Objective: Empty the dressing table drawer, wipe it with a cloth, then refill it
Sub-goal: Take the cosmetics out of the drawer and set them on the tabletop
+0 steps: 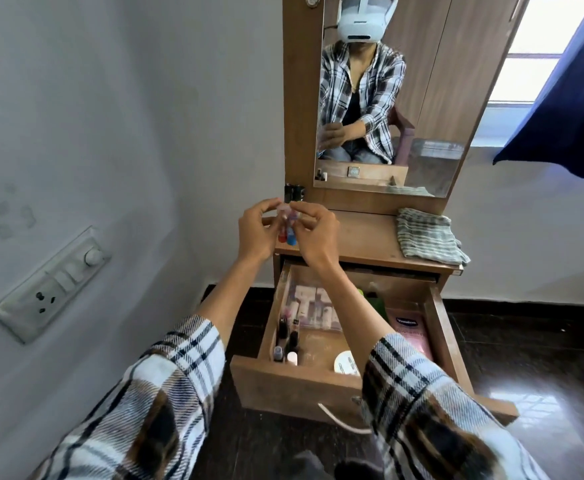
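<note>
Wooden drawer [304, 382] of the dressing table [363, 240] stands pulled fully out, not yet emptied. Inside, along its left wall, small dark bottles [289, 336] stand in a row; their labels are too small to read. A pink bottle [413, 336] lies by the right wall, its dark cap badge reading roughly "Vaseline", blurred. A round white tin [346, 363] sits near the front, half hidden by the right forearm. A pale patterned box or liner [313, 306] lies at the back; its print cannot be made out. Something green [375, 301] shows beside the right arm, mostly covered.

Above the left end of the tabletop, both hands are raised together. The left hand [256, 232] and right hand [313, 233] each pinch a small clear packet [287, 228] holding red and blue pieces; the packet's top is blurred and fingers cover much of it.

A folded striped cloth [429, 235] lies on the right of the tabletop, untouched. Dark small items [294, 192] stand at the tabletop's back left corner, indistinct.

The mirror [387, 98] reflects the seated person in a plaid shirt and white headset. On the left wall, a switch panel [51, 284] with a socket and dial. A blue curtain [567, 98] hangs at right, cut off by the frame.
</note>
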Tool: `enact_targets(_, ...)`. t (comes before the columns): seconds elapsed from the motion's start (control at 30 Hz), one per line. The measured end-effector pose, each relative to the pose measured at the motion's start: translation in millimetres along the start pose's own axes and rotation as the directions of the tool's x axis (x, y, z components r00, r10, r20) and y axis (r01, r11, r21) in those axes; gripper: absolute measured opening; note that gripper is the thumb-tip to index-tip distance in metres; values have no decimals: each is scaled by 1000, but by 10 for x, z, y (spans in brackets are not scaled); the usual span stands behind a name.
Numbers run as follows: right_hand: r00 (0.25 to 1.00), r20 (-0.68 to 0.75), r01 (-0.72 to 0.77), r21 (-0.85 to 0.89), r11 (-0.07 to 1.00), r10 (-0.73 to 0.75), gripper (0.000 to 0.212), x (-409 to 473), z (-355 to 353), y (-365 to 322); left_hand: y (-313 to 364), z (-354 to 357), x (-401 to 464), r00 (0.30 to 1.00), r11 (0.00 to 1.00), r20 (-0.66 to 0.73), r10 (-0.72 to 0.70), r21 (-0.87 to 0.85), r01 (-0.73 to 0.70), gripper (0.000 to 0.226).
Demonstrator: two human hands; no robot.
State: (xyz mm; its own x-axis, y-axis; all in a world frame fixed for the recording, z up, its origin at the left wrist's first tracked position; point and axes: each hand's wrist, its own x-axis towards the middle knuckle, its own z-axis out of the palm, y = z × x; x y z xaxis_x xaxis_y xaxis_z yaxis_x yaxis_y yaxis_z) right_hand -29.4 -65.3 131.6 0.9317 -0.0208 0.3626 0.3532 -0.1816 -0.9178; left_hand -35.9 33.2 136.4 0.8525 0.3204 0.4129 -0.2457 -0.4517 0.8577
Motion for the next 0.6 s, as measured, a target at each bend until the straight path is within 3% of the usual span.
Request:
enact_targets(0.27, 996, 11, -83, -23, 996, 84, 39, 608, 203, 452, -426, 396, 526, 986, 986, -74, -152, -80, 146, 24)
enact_targets(0.4, 991, 2, -131, 41, 991, 131, 28, 868, 255, 616, -559, 543, 748, 982, 981, -85, -168, -112, 158, 24)
enact_targets(0.6, 993, 2, -121, -28, 992, 121, 35, 1015, 302, 808, -720, 682, 855, 982, 983, -78, -175, -74, 169, 23)
